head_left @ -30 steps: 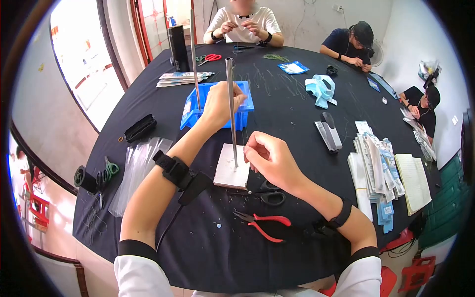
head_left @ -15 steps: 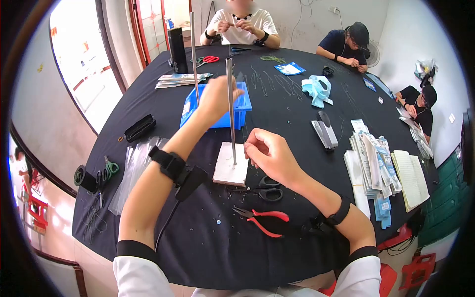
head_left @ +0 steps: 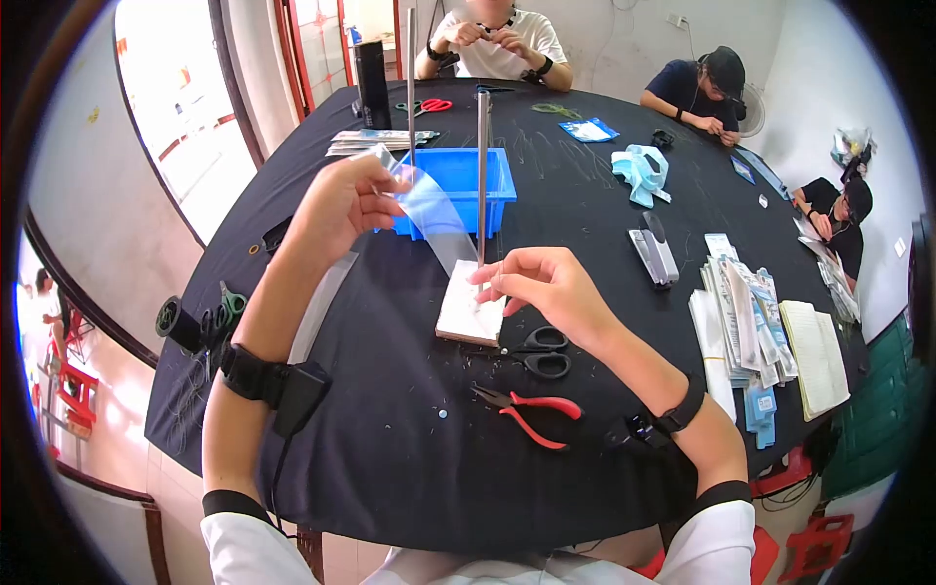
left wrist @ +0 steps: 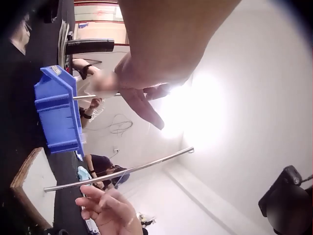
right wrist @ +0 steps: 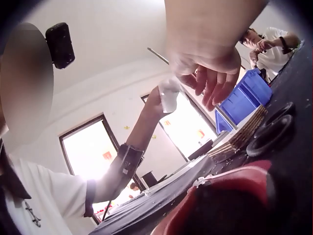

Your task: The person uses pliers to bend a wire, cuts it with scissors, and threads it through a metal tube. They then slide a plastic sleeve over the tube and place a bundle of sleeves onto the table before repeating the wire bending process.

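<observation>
My left hand, raised left of the blue bin, pinches the top of a clear plastic sleeve. The sleeve curves down toward a white-topped board bearing an upright metal rod. In the right wrist view the sleeve shows as a pale film at the fingers. My right hand is beside the rod's lower part, low over the board. Its fingers are loosely bent, and the left wrist view shows the fingertips close alongside the rod, with nothing plain between them.
A blue bin stands behind the board, with a second rod near it. Black scissors and red-handled pliers lie in front. A stapler and packet stacks sit rightward. Other people are around the table.
My left hand has moved from over the bin to its left and now holds the clear sleeve. The right hand stays by the rod, its fingers shifted slightly. The head view has turned.
</observation>
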Action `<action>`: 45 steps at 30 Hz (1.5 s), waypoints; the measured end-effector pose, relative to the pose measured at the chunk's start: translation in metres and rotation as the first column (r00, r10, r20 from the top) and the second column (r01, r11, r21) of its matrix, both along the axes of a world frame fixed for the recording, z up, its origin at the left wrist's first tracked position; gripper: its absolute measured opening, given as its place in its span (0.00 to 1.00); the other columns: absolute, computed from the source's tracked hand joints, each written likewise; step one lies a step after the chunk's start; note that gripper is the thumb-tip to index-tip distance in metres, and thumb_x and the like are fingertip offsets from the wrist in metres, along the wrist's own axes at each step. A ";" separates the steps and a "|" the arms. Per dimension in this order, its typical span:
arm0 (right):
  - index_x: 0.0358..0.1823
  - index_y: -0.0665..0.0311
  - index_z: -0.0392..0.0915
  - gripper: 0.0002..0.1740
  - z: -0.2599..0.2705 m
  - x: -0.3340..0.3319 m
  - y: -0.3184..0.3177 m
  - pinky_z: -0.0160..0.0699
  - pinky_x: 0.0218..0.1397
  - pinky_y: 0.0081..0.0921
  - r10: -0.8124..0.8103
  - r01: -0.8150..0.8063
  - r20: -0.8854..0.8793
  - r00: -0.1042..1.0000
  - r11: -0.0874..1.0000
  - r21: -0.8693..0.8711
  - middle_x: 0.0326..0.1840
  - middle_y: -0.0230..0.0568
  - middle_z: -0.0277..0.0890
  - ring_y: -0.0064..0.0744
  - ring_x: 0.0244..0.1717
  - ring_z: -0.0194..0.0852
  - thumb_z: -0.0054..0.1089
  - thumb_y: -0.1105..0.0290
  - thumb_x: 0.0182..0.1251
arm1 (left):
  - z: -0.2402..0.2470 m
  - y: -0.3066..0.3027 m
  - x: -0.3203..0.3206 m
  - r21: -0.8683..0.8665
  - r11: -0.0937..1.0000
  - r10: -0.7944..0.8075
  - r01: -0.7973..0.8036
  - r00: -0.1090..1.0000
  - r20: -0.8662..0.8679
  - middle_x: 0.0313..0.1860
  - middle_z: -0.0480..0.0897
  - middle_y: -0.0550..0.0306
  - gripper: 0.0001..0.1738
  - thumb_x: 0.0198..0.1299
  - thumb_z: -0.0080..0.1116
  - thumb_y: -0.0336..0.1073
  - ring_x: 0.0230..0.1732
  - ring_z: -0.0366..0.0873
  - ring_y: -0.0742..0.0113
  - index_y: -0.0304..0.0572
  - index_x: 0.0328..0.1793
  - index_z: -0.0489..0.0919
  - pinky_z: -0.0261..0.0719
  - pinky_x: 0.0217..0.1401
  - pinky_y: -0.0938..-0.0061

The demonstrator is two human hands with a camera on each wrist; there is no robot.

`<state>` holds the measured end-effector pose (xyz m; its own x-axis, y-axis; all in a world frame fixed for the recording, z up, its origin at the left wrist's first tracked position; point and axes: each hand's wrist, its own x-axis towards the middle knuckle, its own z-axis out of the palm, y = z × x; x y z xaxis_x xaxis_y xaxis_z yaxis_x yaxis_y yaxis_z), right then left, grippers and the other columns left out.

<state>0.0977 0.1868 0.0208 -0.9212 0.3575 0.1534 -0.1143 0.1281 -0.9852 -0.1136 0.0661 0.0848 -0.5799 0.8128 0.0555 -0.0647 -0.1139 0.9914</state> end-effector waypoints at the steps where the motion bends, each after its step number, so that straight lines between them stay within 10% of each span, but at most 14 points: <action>1: 0.29 0.68 0.76 0.08 0.000 0.000 0.000 0.76 0.37 0.18 0.024 -0.024 0.007 1.000 0.999 -0.031 0.45 0.48 0.79 0.27 0.42 0.80 0.52 0.72 0.62 | -0.004 0.000 0.004 -0.009 1.000 -0.021 0.021 1.000 -0.016 0.32 0.81 0.49 0.08 0.54 0.50 0.34 0.25 0.81 0.65 0.35 0.33 0.74 0.79 0.27 0.78; 20: 0.34 0.68 0.73 0.06 0.001 0.001 0.004 0.65 0.18 0.12 0.099 -0.086 0.030 0.995 0.950 -0.300 0.39 0.50 0.80 0.15 0.19 0.70 0.52 0.72 0.64 | -0.033 0.005 -0.008 0.023 0.985 -0.167 0.169 0.984 -0.053 0.24 0.77 0.58 0.03 0.54 0.50 0.31 0.19 0.76 0.72 0.40 0.29 0.72 0.77 0.22 0.78; 26: 0.32 0.67 0.72 0.03 0.001 0.000 0.002 0.63 0.19 0.12 0.059 -0.065 -0.035 0.998 0.972 -0.227 0.33 0.44 0.79 0.14 0.19 0.67 0.56 0.76 0.61 | -0.034 0.005 0.005 -0.016 0.999 -0.045 0.044 0.998 -0.054 0.23 0.78 0.57 0.13 0.62 0.51 0.44 0.20 0.77 0.72 0.42 0.33 0.73 0.77 0.24 0.81; 29: 0.32 0.67 0.72 0.03 0.002 -0.001 -0.002 0.65 0.20 0.11 0.002 -0.010 -0.046 0.999 0.986 -0.164 0.31 0.41 0.79 0.14 0.20 0.68 0.56 0.76 0.61 | -0.026 -0.009 0.032 -0.132 0.973 -0.164 0.190 0.969 0.187 0.26 0.81 0.53 0.20 0.64 0.49 0.50 0.25 0.81 0.68 0.38 0.37 0.75 0.80 0.29 0.80; 32: 0.32 0.66 0.72 0.04 0.001 -0.002 -0.005 0.65 0.20 0.11 -0.043 0.037 -0.058 0.997 0.994 -0.100 0.31 0.39 0.79 0.14 0.21 0.69 0.57 0.75 0.61 | -0.046 -0.019 0.048 -0.313 0.833 -0.483 0.456 0.876 -0.009 0.32 0.83 0.49 0.20 0.64 0.50 0.44 0.31 0.82 0.68 0.29 0.42 0.78 0.81 0.37 0.78; 39: 0.32 0.65 0.71 0.05 0.013 0.002 -0.009 0.64 0.20 0.09 -0.064 0.064 0.077 0.995 0.998 -0.008 0.34 0.41 0.80 0.13 0.21 0.68 0.56 0.73 0.62 | -0.029 -0.028 0.051 -0.283 0.895 -0.407 0.344 0.889 -0.208 0.31 0.82 0.58 0.10 0.57 0.61 0.35 0.31 0.78 0.74 0.34 0.37 0.82 0.78 0.37 0.80; 45: 0.32 0.65 0.69 0.03 0.003 -0.003 -0.003 0.62 0.18 0.10 -0.036 0.034 -0.030 0.999 0.998 -0.047 0.35 0.46 0.80 0.14 0.20 0.69 0.53 0.75 0.60 | 0.039 -0.011 0.035 0.230 0.969 0.009 0.094 0.912 -0.410 0.30 0.79 0.61 0.14 0.60 0.58 0.42 0.31 0.74 0.78 0.36 0.39 0.81 0.74 0.40 0.83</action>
<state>0.0949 0.1840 0.0235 -0.9030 0.3969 0.1643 -0.1412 0.0871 -0.9862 -0.0784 0.0552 0.1239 -0.4309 0.7685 0.4731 0.3256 -0.3565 0.8757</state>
